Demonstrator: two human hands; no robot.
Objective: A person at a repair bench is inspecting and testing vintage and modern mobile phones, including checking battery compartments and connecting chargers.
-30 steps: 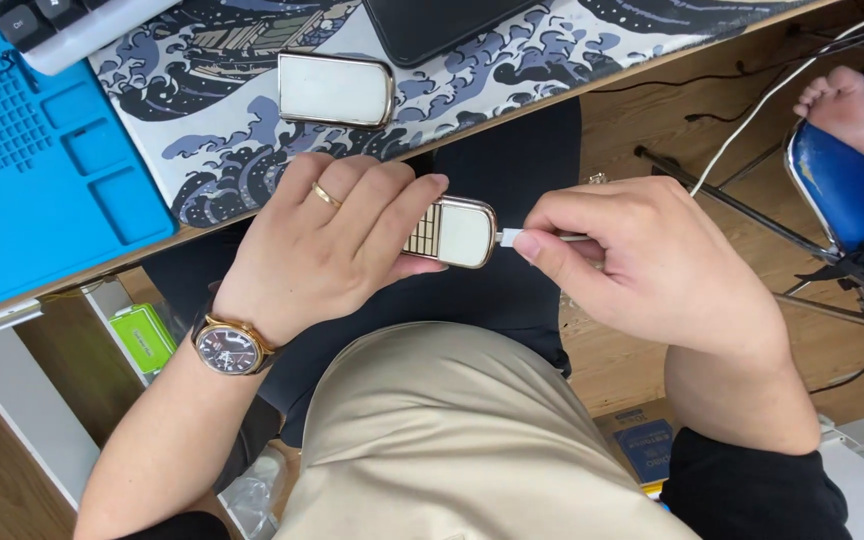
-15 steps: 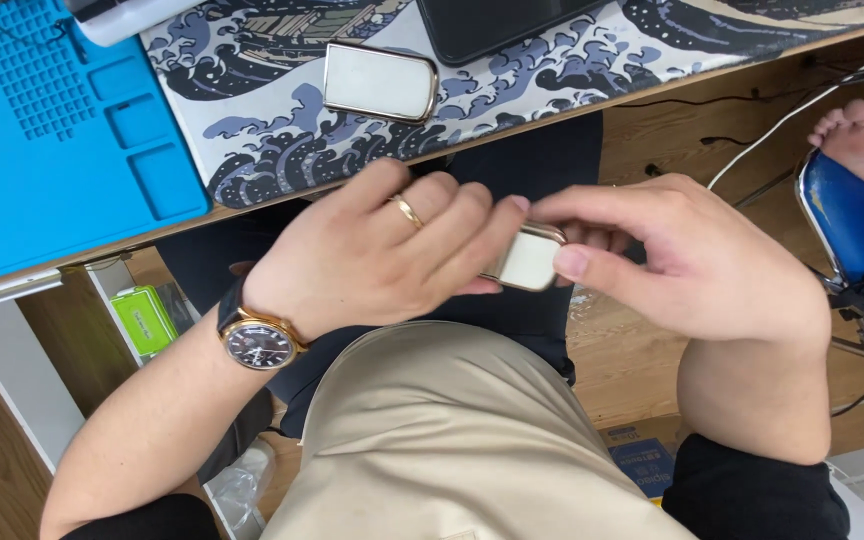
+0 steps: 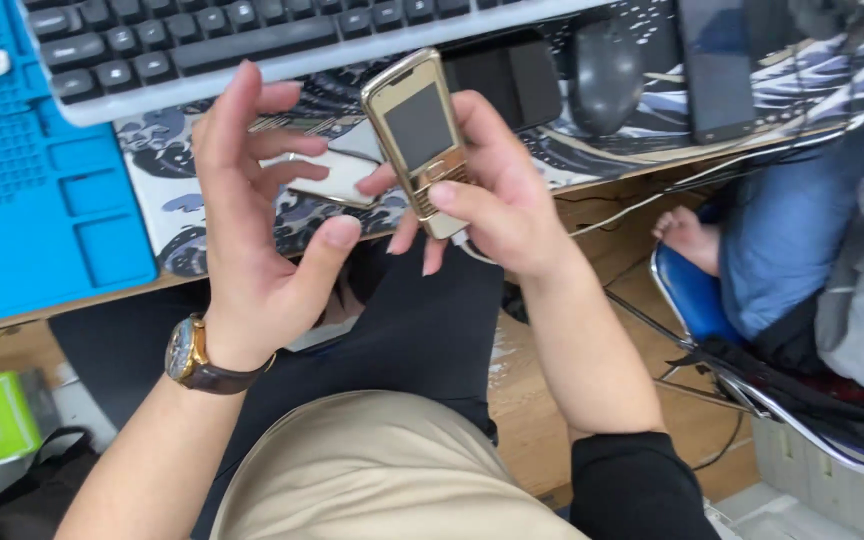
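Holding the gold phone (image 3: 420,135) upright now in your right hand (image 3: 497,195), fingers wrapped around it, you've lifted your left hand (image 3: 252,215) away, open.

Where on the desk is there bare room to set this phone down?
The blue mat has bare compartments left of the left hand. Between keyboard and desk edge it is crowded: a pale case under the fingers, a black wallet-like item, mouse, dark tablet. The right hand holds the gold phone.

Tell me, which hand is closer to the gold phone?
Right. The right hand holds the gold phone, thumb on its keypad. The left hand is open just beside it, not touching.
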